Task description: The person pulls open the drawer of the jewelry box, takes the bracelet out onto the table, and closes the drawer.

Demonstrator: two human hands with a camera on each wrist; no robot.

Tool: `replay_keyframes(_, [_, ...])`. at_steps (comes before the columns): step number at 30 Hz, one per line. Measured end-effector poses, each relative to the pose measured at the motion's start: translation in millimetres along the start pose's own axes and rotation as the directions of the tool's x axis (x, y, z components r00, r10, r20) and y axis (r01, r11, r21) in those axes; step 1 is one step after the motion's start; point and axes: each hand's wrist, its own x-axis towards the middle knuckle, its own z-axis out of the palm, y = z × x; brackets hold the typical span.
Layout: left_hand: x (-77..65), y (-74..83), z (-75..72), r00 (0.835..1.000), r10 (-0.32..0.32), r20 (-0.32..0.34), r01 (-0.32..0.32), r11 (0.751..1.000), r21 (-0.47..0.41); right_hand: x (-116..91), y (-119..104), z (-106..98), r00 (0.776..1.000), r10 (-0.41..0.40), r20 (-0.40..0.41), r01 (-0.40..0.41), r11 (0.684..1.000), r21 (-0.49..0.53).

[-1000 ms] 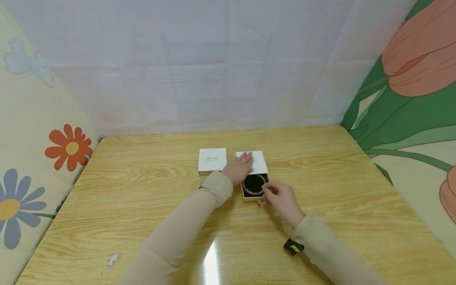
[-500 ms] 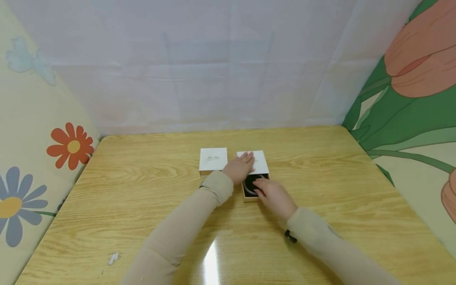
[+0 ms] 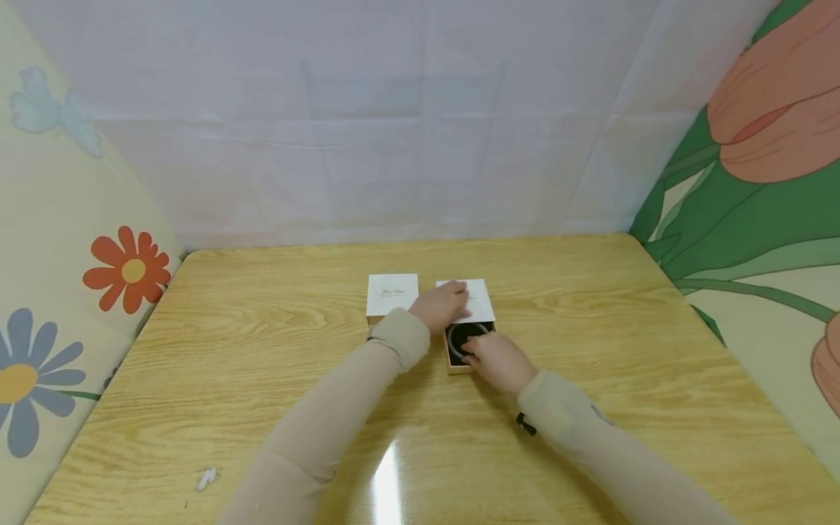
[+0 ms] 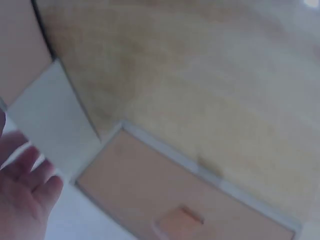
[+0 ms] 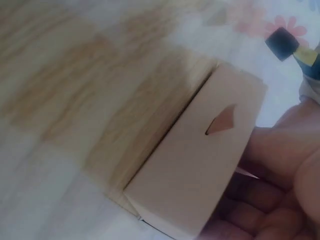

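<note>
My left hand [image 3: 441,307] rests on the white top of the right-hand box [image 3: 481,295], with its fingers across the lid. The black-lined drawer of this box [image 3: 457,369] is pulled out towards me. A pale, round bangle [image 3: 450,341] lies in the drawer. My right hand [image 3: 500,360] reaches in from the right, its fingertips at the bangle's near right side and covering that part. Whether they pinch the rim is hidden. In the right wrist view, curled fingers [image 5: 260,215] sit behind the drawer front [image 5: 195,150], which has a small tab [image 5: 222,121].
A second white box [image 3: 392,295] stands just left of the first, closed. Both are on a wood-grain table [image 3: 262,350]. A white scrap or mark [image 3: 208,478] lies at the front left. A pale cloth [image 3: 407,146] hangs behind the table.
My right hand has moved left from the drawer's right edge to over the bangle, covering its near right side. The left hand stays on the box top; the boxes have not moved.
</note>
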Motion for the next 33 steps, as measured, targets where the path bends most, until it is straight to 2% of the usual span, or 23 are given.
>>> replay_keyframes(4, [0.8, -1.2, 3.1, 1.000, -0.022, -0.006, 0.021, 0.999, -0.040, 0.0, 1.0, 1.2, 1.000, -0.003, 0.010, 0.003, 1.000, 0.002])
replay_keyframes(10, [1.8, -0.8, 2.3, 0.994, -0.066, 0.092, 0.069, 0.997, -0.031, 1.0, 0.9, 2.6, 1.000, -0.013, 0.027, 0.014, 0.999, -0.033])
replay_keyframes(14, [2.9, 0.2, 0.9, 0.989, -0.077, 0.126, 0.079, 0.997, -0.012, 2.1, -0.7, 1.7, 0.999, -0.003, 0.043, 0.005, 0.999, -0.036])
replay_keyframes(19, [4.0, 0.5, 0.8, 0.988, -0.085, 0.131, 0.086, 0.996, -0.007, 2.2, -3.3, -0.8, 0.998, 0.014, 0.066, -0.013, 1.000, -0.020])
replay_keyframes(24, [4.0, 0.7, 0.9, 0.986, -0.093, 0.137, 0.094, 0.996, -0.004, 1.2, -1.9, -1.5, 0.998, -0.011, 0.066, 0.014, 0.999, -0.045])
replay_keyframes(33, [4.0, 2.5, -0.9, 0.986, -0.096, 0.134, 0.097, 0.995, 0.000, -2.6, 0.1, -3.9, 0.999, -0.027, 0.024, 0.029, 0.998, -0.054])
